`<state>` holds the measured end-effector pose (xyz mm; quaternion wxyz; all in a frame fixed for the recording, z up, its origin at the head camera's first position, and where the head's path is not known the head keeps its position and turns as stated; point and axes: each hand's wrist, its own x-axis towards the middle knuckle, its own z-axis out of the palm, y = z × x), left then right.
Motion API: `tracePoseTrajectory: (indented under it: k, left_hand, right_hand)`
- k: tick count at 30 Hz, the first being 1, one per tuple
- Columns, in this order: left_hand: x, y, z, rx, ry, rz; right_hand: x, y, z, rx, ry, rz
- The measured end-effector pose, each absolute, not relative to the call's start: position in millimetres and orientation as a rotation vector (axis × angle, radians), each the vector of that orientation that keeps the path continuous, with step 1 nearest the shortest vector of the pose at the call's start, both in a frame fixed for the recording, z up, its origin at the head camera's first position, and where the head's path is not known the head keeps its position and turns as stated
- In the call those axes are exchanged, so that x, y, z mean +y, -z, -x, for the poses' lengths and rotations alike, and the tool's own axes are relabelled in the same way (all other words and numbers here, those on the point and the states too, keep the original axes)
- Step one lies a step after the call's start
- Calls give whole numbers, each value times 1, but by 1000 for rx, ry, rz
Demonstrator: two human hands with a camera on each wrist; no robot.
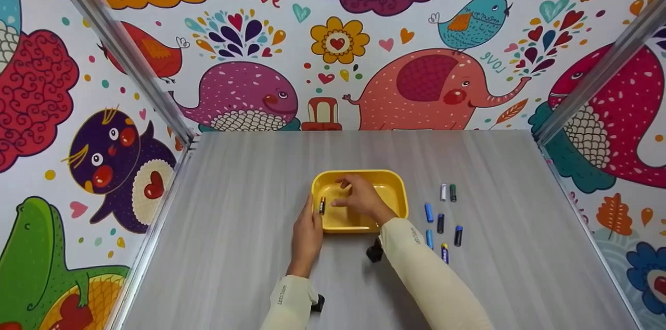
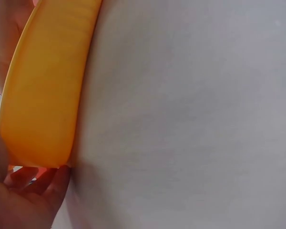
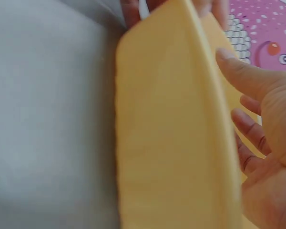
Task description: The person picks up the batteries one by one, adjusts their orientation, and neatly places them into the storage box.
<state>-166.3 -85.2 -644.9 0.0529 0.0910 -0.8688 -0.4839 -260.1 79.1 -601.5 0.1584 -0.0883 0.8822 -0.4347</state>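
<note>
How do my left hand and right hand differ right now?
Your left hand is at the left end of the yellow tray; your right hand is over its interior. The left hand grips the tray; the right hand, thumb apart from its bent fingers, holds nothing visible. Both have cream sleeves.

Tray [image 1: 389, 195] — smooth, slightly glossy plastic
</note>
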Motion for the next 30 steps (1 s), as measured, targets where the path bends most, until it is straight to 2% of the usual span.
tracePoseTrajectory:
  k: [17,25,30]
  left_hand:
    - [-87,645,162,-2586,1508,-271]
    - [-84,643,164,-2578,1512,-277]
    - [-83,644,165,-2585,1506,-273]
  right_hand:
    - [169,541,258,2755,1343,343]
    - [230,533,253,2941,1258,414]
    - [266,535,251,2969,1182,314]
